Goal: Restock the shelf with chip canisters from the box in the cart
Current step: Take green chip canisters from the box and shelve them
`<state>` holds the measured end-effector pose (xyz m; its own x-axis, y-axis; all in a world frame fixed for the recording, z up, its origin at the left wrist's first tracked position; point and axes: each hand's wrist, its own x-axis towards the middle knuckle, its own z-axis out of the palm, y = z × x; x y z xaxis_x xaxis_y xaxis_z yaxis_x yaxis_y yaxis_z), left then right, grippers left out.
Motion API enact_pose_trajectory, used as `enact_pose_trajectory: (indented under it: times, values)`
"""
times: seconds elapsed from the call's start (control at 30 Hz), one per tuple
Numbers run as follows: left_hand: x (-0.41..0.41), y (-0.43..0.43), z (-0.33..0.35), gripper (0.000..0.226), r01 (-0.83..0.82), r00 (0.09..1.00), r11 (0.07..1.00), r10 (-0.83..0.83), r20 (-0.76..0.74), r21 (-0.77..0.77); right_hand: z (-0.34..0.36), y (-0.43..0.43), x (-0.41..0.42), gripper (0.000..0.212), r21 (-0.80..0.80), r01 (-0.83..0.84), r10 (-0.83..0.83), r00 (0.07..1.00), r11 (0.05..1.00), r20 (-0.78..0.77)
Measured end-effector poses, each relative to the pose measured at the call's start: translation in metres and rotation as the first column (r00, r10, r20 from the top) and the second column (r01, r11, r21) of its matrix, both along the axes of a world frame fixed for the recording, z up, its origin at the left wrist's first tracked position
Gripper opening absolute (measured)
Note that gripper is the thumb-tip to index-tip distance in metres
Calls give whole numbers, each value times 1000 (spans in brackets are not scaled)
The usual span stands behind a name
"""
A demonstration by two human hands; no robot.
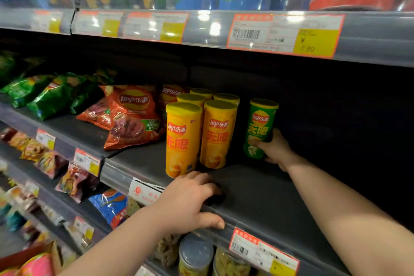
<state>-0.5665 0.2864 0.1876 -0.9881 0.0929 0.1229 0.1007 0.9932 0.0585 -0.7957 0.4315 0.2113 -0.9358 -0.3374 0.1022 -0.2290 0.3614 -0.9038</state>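
A green chip canister (261,125) stands upright on the dark middle shelf (257,188), and my right hand (274,148) is wrapped around its lower part from the right. To its left stand several yellow chip canisters (183,139) in rows, a small gap apart from the green one. My left hand (190,201) grips the shelf's front edge just in front of the nearest yellow canister, fingers on top and thumb on the rail. The box and the cart are out of view, apart from an orange-brown edge at the bottom left.
Red chip bags (132,114) and green chip bags (51,94) lie on the same shelf to the left. The shelf to the right of the green canister is dark and bare. Price labels (284,33) line the rails. More snacks fill the shelves above and below.
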Motion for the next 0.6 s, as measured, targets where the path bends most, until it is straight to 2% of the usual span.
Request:
enact_pose_trajectory:
  times: [0.17,0.33,0.47,0.6]
  values:
    - [1,1,1,95,-3,1000,1000,3,-3,-8,-2,-1,0,60,-2,21,-20,1000,1000,15]
    - [3,3,1,98,-18,1000,1000,18,1,9,-8,6,11,64,120,82,-85,996,989,20]
    - [6,7,4,89,-28,999,999,28,15,-27,2,16,35,60,365,76,-58,997,928,-58]
    - [17,14,2,64,-72,994,995,66,-82,-72,12,25,77,48,671,32,130,973,740,-191]
